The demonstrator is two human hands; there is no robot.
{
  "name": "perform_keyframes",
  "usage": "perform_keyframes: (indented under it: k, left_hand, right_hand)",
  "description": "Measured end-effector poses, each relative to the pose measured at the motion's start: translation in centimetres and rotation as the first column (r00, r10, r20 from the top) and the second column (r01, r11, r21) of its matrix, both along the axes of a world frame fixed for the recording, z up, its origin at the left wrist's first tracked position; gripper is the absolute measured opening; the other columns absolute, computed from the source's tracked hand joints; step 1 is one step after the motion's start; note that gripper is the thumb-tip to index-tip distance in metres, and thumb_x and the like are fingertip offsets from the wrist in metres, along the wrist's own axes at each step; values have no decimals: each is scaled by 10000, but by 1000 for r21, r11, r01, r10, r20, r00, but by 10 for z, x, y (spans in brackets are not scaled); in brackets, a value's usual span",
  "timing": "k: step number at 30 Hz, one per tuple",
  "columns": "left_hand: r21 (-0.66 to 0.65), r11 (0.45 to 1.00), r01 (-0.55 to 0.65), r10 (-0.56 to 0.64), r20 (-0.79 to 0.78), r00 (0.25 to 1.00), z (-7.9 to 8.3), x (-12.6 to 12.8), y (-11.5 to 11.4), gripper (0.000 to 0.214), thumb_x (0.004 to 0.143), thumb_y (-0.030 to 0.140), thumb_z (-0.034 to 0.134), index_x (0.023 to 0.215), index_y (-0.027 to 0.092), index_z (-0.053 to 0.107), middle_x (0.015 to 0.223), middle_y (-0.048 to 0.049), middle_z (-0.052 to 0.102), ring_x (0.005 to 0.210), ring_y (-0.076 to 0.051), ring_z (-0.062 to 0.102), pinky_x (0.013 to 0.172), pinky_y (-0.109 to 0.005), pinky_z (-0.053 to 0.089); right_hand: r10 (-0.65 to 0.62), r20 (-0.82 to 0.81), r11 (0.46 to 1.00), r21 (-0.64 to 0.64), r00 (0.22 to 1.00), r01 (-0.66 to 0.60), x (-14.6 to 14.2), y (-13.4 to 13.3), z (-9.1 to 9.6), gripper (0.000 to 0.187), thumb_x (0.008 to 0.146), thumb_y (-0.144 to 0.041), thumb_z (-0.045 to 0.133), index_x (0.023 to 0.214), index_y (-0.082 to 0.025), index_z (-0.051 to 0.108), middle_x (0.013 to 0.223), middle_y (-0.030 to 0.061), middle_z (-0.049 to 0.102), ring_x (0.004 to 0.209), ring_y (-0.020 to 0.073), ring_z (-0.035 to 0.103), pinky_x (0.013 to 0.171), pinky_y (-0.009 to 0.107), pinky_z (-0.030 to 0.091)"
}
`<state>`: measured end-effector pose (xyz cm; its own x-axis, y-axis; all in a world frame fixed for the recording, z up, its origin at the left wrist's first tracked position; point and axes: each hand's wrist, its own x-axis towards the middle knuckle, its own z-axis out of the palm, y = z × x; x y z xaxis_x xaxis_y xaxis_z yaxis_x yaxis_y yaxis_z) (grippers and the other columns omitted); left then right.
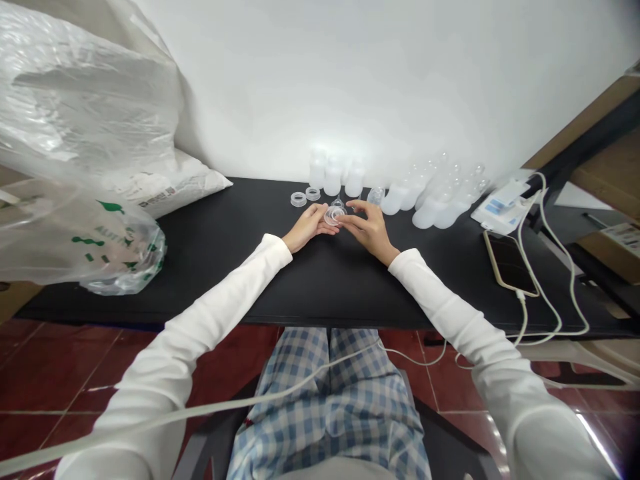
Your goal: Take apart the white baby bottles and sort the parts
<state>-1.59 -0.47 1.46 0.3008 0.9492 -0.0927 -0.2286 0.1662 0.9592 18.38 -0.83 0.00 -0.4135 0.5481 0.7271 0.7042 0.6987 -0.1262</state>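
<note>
Over the black table (210, 267) I hold a clear bottle nipple (336, 212), its wide round base turned towards me. My left hand (307, 227) supports it from the left, with fingers under and beside the rim. My right hand (371, 230) pinches its near right edge between thumb and fingers. Whether a collar ring is fitted round the nipple I cannot tell. Two clear collar rings (299, 199) lie left of and beyond my hands. Another clear nipple (376, 195) sits just behind my right hand.
Several frosted bottles without tops (333, 177) stand by the wall. Bottles with nipples (441, 200) cluster to their right. A charging phone (510, 261), white cables (565, 250) and a white-blue package (504, 207) lie right. Plastic bags (120, 247) and a white sack (185, 183) fill the left.
</note>
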Motion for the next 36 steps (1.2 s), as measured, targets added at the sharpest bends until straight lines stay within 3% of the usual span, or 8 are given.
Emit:
perform_keyframes:
  k: [3, 7, 12, 17, 21, 25, 31, 36]
  left_hand:
    - [52, 998, 27, -29, 39, 999, -3, -2, 2, 272, 1017, 446, 579, 955, 200, 481, 771, -9, 732, 668, -125, 739, 757, -285, 616]
    - [111, 993, 50, -56, 54, 997, -7, -6, 4, 304, 966, 470, 652, 982, 199, 516, 849, -16, 737, 777, -134, 757, 838, -309, 619]
    - [159, 986, 46, -46, -3, 999, -13, -8, 4, 358, 851, 295, 797, 1086, 194, 547, 899, -22, 770, 849, -141, 770, 947, -345, 604]
    - [196, 980, 10, 1, -54, 999, -17, -8, 8, 300, 866, 275, 758, 1084, 182, 573, 899, -30, 772, 809, -137, 760, 890, -336, 619]
    - [364, 931, 24, 33, -150, 988, -17, -9, 8, 320, 862, 334, 754, 1118, 184, 634, 974, -41, 765, 854, -137, 740, 875, -299, 602]
    - [495, 867, 63, 72, -248, 966, -16, -7, 3, 304, 893, 354, 697, 1152, 195, 694, 1027, -36, 759, 900, -133, 715, 939, -289, 567]
    - [479, 876, 50, 82, -251, 964, -19, -4, 1, 475, 827, 243, 758, 1276, 221, 608, 1031, -33, 739, 931, -141, 720, 950, -312, 568]
    - [431, 902, -26, 144, -244, 959, -21, -2, 3, 393, 787, 184, 785, 1096, 197, 543, 911, -12, 718, 833, -134, 720, 872, -308, 578]
  right_hand:
    - [-7, 17, 995, -101, 1000, 8, 0, 0, 2, 294, 1039, -448, 534, 1097, -302, 782, 1224, 96, 685, 978, 225, 619, 916, 445, 501]
    - [6, 67, 992, -127, 998, 3, 0, -2, 5, 354, 1056, -433, 468, 1201, -270, 747, 1267, 120, 657, 1038, 250, 602, 941, 456, 471]
    - [55, 97, 986, -162, 994, -38, -1, -4, 7, 377, 1064, -339, 393, 1231, -233, 715, 1298, 144, 638, 1096, 264, 602, 953, 455, 467]
    - [58, -87, 987, -143, 995, -70, -3, -2, 3, 297, 1040, -335, 431, 1216, -183, 616, 1089, 126, 666, 993, 238, 622, 897, 411, 482]
    - [15, -188, 966, -251, 982, -63, -3, 3, -5, 359, 990, -405, 533, 1274, -185, 528, 1020, 85, 656, 851, 206, 594, 845, 391, 483]
    - [86, -155, 918, -372, 984, -139, -3, 6, -8, 401, 975, -441, 546, 1273, -173, 529, 929, 51, 650, 765, 186, 580, 782, 358, 479]
    - [110, -277, 864, -449, 955, -230, -3, 7, -9, 376, 949, -507, 561, 1171, -205, 527, 903, 36, 667, 717, 170, 592, 698, 330, 488]
    - [104, -381, 826, -482, 919, -293, -6, 5, -8, 405, 911, -590, 601, 1082, -235, 506, 890, 24, 673, 738, 164, 613, 689, 323, 492]
